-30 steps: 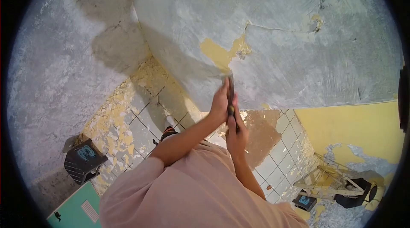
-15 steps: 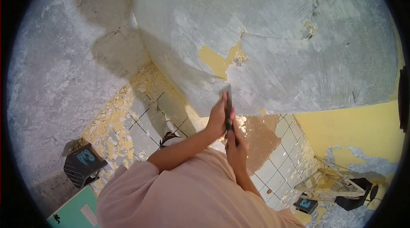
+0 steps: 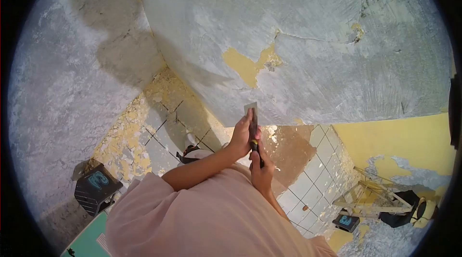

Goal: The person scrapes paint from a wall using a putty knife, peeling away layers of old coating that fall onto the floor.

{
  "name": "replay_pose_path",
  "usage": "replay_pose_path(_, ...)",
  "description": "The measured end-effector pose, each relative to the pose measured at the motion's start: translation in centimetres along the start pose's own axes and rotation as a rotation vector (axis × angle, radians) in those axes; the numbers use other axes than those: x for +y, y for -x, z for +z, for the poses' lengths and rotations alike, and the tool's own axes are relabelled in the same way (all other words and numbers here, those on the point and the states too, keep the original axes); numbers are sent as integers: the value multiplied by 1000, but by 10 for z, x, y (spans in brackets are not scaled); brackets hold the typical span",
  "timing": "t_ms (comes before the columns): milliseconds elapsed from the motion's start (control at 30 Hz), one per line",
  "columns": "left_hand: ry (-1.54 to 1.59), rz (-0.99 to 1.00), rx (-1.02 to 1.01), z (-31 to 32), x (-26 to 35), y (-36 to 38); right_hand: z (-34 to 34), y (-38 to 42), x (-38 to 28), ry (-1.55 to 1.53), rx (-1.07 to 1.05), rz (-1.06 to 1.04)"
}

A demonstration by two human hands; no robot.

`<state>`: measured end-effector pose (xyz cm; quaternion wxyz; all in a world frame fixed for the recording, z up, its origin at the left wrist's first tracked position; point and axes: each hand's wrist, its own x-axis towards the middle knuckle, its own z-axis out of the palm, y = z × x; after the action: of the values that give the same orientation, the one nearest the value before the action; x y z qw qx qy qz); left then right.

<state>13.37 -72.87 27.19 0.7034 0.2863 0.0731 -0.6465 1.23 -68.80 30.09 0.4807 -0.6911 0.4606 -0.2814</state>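
Note:
My right hand point(image 3: 263, 173) is wrapped round the black handle of a scraper point(image 3: 253, 129), low in front of my chest. Against the side of the metal blade rests my left hand point(image 3: 240, 136), its fingers pressed along it near the tip. The blade points up toward the grey wall point(image 3: 308, 79) and ends below a jagged patch of yellow paint point(image 3: 245, 67). Whether the tip touches the wall, I cannot tell.
Yellow paint flakes point(image 3: 120, 132) litter the tiled floor point(image 3: 298, 199) beside a brown sheet point(image 3: 286, 151). A black box-shaped object point(image 3: 97, 185) stands at lower left, near a green panel point(image 3: 86, 237). A folded ladder point(image 3: 370, 204) lies at lower right.
Both hands and the scraper have moved slightly down and left, and the blade tip is farther below the yellow patch. The view has shifted a little.

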Motion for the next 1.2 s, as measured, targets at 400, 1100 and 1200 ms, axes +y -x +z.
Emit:
replay_pose_path(400,28,6,19,1,9,-16,21,-24,6,-3,105,24)
replay_pose_path(1100,-31,179,-16,60,91,8,24,-53,-117,-49,-13,101)
replay_pose_path(1200,-1,88,33,58,81,33,19,-27,-130,-13,-21,129)
